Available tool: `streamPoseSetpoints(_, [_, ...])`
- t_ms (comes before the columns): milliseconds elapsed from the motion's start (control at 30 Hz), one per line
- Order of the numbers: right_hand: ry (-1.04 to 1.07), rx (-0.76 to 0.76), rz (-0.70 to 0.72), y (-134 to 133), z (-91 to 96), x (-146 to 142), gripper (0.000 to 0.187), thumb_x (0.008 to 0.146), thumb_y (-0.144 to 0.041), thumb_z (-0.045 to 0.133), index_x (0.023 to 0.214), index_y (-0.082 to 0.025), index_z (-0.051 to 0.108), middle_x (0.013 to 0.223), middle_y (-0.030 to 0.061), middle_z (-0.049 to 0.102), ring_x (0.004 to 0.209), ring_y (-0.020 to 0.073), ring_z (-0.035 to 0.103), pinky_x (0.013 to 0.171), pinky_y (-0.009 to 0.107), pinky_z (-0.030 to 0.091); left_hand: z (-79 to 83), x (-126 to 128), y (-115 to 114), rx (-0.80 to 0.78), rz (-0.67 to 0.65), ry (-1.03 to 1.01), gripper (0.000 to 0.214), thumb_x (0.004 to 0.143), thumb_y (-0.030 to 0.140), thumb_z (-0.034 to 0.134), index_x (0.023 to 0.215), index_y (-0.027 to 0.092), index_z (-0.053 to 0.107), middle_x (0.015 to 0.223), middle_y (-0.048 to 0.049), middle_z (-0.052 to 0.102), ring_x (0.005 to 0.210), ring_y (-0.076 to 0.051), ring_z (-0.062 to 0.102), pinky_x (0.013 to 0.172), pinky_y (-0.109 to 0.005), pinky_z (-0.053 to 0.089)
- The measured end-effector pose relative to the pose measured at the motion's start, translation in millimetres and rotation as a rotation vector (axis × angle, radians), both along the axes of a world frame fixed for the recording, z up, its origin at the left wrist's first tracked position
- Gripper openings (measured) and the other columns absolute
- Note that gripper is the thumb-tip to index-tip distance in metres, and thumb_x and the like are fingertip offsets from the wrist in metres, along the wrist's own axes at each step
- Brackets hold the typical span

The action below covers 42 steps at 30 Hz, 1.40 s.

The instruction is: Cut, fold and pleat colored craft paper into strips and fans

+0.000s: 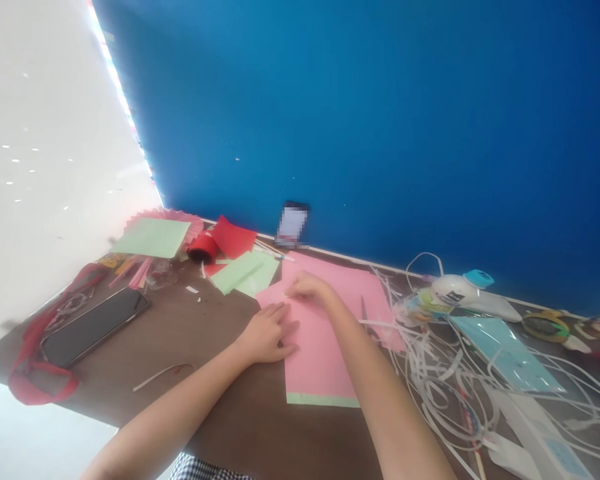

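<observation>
A pink sheet of paper [320,353] lies on the table before me, with a green strip [323,401] along its near edge. My left hand [267,333] rests flat on its left side, fingers spread, partly on the paper and partly on the table. Just beyond it, my right hand [307,287] has its fingers curled together at the paper's upper left part, where a corner sticks out to the left. Its fingertips seem to pinch the paper. Scissors [366,317] lie on the paper's right side, partly hidden by my right forearm.
Green papers [250,272], red paper [234,238] and a red roll [203,247] lie at the back left. A black phone [97,327] is on the left; another phone [293,225] leans on the blue wall. White cables [440,393], a glue gun [460,290] and a blue packet [507,353] crowd the right.
</observation>
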State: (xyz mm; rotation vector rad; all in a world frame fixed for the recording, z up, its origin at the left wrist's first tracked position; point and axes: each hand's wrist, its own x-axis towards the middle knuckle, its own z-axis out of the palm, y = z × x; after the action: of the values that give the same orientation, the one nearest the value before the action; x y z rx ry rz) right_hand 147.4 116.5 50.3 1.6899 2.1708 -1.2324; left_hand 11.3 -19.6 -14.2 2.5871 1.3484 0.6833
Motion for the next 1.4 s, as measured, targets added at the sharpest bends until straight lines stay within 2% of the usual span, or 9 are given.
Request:
streamPoseSetpoints(300, [0.011, -0.013, -0.043, -2, 0.0, -2, 0.031, 0.053, -0.019, 0.065, 0.042, -0.017, 0.037, 0.039, -0.0056, 0.036, 0.04, 0.0061, 0.035, 0.04, 0.021, 0.029, 0.3, 0, 5, -0.042, 0.067, -0.025, 0.04, 0.076, 0.045, 0.05, 0.102, 0.015, 0.052, 0.128, -0.0146, 0.045, 0.122, -0.029, 0.037, 0.096, -0.041, 0.036])
streamPoseSetpoints(467, [0.023, 0.014, -0.102, -4, -5.4, -3, 0.027, 0.054, -0.02, 0.064, 0.044, -0.017, 0.039, 0.041, -0.0045, 0.039, 0.04, 0.0066, 0.036, 0.039, 0.021, 0.029, -4.4, 1, 8, -0.032, 0.134, 0.013, 0.06, 0.075, 0.056, 0.045, 0.114, 0.009, 0.044, 0.134, -0.019, 0.037, 0.128, -0.032, 0.026, 0.101, -0.045, 0.028])
streamPoseSetpoints(567, [0.024, 0.033, -0.136, -4, -9.7, -2, 0.027, 0.053, -0.019, 0.064, 0.045, -0.018, 0.038, 0.041, -0.0042, 0.039, 0.04, 0.007, 0.036, 0.039, 0.022, 0.028, -7.5, 2, 9, -0.045, 0.163, 0.016, 0.069, 0.076, 0.059, 0.041, 0.122, 0.008, 0.038, 0.134, -0.0193, 0.037, 0.128, -0.031, 0.027, 0.101, -0.045, 0.027])
streamPoseSetpoints(767, [0.043, 0.066, -0.169, -9, -10.2, -4, 0.026, 0.05, -0.016, 0.061, 0.044, -0.019, 0.036, 0.04, -0.0055, 0.035, 0.04, 0.0071, 0.033, 0.038, 0.021, 0.025, -2.8, 2, 13, -0.057, 0.185, -0.002, 0.055, 0.077, 0.049, 0.045, 0.117, 0.01, 0.045, 0.13, -0.018, 0.043, 0.123, -0.032, 0.034, 0.101, -0.047, 0.026])
streamPoseSetpoints(900, [0.121, 0.074, -0.144, -19, -0.8, 1, 0.03, 0.052, -0.018, 0.059, 0.042, -0.019, 0.031, 0.04, -0.007, 0.031, 0.041, 0.0057, 0.028, 0.039, 0.021, 0.023, 6.8, -5, 21, -0.204, 0.206, -0.242, 0.034, 0.076, 0.029, 0.048, 0.106, 0.014, 0.051, 0.116, -0.0144, 0.055, 0.109, -0.027, 0.05, 0.091, -0.042, 0.04])
streamPoseSetpoints(1000, [0.256, 0.101, -0.109, -28, 7.4, 11, 0.026, 0.057, -0.024, 0.059, 0.044, -0.017, 0.037, 0.044, -0.0065, 0.035, 0.044, 0.0056, 0.031, 0.043, 0.02, 0.026, 15.8, -11, 31, -0.356, 0.339, -0.572, 0.023, 0.077, 0.024, 0.046, 0.096, 0.016, 0.054, 0.101, -0.0104, 0.062, 0.096, -0.022, 0.058, 0.083, -0.037, 0.046])
streamPoseSetpoints(1133, [0.473, 0.168, -0.112, -44, 13.3, 22, 0.023, 0.063, -0.034, 0.06, 0.056, -0.013, 0.056, 0.057, -0.0004, 0.053, 0.055, 0.0094, 0.045, 0.052, 0.022, 0.035, 29.3, -8, 39, -0.579, 0.362, -0.906, 0.033, 0.075, 0.028, 0.053, 0.104, 0.013, 0.054, 0.103, -0.012, 0.063, 0.098, -0.022, 0.058, 0.086, -0.035, 0.045])
streamPoseSetpoints(1267, [0.565, 0.178, -0.153, -61, 12.9, 27, 0.025, 0.067, -0.036, 0.061, 0.069, -0.011, 0.064, 0.072, 0.0061, 0.062, 0.067, 0.014, 0.054, 0.058, 0.024, 0.041, 36.1, 3, 34, -0.691, 0.225, -0.932, 0.035, 0.077, 0.039, 0.051, 0.097, 0.013, 0.062, 0.101, -0.0097, 0.065, 0.095, -0.024, 0.058, 0.082, -0.035, 0.045])
streamPoseSetpoints(1400, [0.636, 0.149, -0.166, -73, 16.6, 29, 0.023, 0.068, -0.034, 0.064, 0.073, -0.012, 0.066, 0.08, 0.0074, 0.065, 0.071, 0.0149, 0.057, 0.059, 0.024, 0.046, 33.4, 10, 26, -0.587, 0.139, -0.912, 0.038, 0.082, 0.043, 0.041, 0.085, 0.014, 0.067, 0.087, -0.0041, 0.066, 0.082, -0.02, 0.059, 0.072, -0.029, 0.046])
